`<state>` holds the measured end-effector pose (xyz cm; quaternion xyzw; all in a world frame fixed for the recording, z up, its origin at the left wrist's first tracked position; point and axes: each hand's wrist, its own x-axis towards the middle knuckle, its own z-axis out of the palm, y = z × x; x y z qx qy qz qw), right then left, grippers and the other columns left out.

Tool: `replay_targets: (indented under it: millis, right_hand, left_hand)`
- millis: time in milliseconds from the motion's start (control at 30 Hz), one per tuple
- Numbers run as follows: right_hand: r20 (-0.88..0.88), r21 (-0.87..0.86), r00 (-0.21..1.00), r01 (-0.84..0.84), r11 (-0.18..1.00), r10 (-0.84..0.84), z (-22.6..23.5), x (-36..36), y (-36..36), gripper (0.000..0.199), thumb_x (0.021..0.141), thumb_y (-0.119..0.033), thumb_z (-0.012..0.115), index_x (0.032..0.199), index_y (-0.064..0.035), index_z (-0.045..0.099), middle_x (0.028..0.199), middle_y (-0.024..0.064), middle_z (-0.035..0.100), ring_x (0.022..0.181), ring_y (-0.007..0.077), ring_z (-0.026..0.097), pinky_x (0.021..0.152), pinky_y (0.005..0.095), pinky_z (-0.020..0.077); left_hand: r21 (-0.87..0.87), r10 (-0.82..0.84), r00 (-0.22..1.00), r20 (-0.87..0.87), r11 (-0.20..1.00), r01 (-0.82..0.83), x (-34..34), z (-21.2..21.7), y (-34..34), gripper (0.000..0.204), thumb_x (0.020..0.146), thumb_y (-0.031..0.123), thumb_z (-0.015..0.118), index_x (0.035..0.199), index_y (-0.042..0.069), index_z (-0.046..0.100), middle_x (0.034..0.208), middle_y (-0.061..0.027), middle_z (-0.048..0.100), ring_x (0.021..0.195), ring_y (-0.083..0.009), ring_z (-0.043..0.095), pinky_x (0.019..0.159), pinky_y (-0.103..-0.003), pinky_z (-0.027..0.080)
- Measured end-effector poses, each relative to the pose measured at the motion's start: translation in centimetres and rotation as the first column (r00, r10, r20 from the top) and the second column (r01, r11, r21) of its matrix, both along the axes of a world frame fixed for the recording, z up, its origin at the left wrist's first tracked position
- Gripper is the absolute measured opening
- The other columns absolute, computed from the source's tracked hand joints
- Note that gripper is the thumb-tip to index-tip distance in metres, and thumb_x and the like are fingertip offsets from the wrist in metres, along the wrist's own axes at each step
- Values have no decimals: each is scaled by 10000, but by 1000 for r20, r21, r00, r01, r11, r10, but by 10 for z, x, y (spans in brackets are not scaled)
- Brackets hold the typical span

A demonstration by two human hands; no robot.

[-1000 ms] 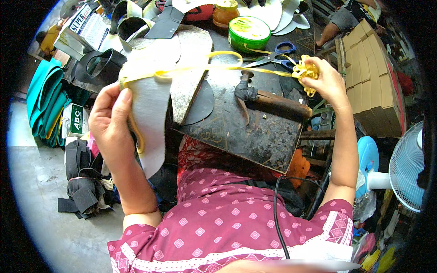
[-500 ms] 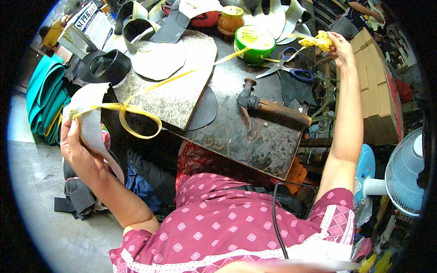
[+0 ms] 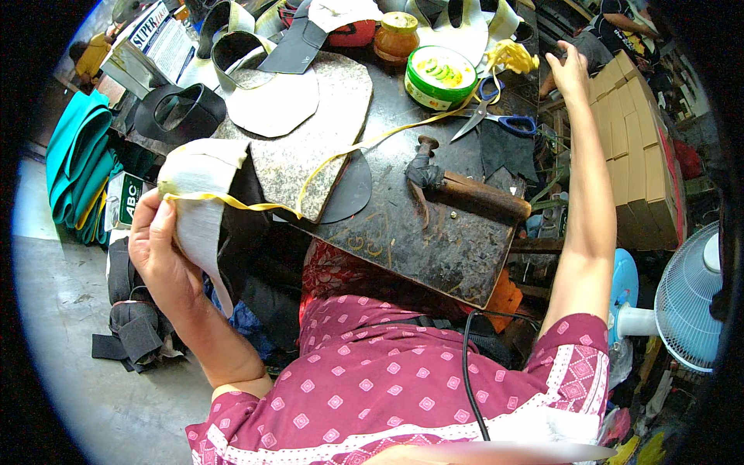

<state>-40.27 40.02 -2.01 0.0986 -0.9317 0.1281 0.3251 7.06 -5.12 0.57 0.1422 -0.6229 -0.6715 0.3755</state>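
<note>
My left hand is closed on a curved shoe upper, pale on its face and dark behind. Between thumb and fingers it also pinches the end of a thin yellow tape against the upper's edge. From there the tape runs slack across the table, past a green tub, up to a crumpled yellow bundle. My right hand is raised to the right of that bundle, apart from it, with empty, spread fingers. Blue-handled scissors lie below the bundle.
A hammer lies on the dark table. A stone slab carries a white cut piece. Behind stand an amber jar and more uppers. Cartons and a fan stand at right.
My right hand has let go of the yellow bundle, which now sits left of it. The tape has gone slack and its loop has opened out. My left hand shifted right with the upper.
</note>
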Motion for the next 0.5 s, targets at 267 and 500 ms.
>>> replay_targets:
  millis: [267, 500]
  right_hand:
    - [537, 253, 745, -590, 767, 397, -7, 134, -20, 352, 786, -78, 630, 1133, -129, 655, 1084, 74, 679, 1050, 264, 635, 898, 386, 500]
    - [465, 155, 843, -380, 912, 272, 18, 161, -27, 290, 795, -108, 652, 1072, -136, 571, 902, 138, 666, 892, 296, 671, 784, 420, 512]
  left_hand:
    - [-143, -122, 962, 245, 977, 161, -28, 0, 43, 122, 914, 45, 635, 1011, -29, 644, 903, -17, 657, 805, -60, 575, 737, -195, 449]
    - [-312, -80, 967, 242, 937, 156, -36, -6, 54, 91, 933, 49, 628, 972, -32, 639, 863, -6, 639, 793, -44, 550, 721, -190, 442]
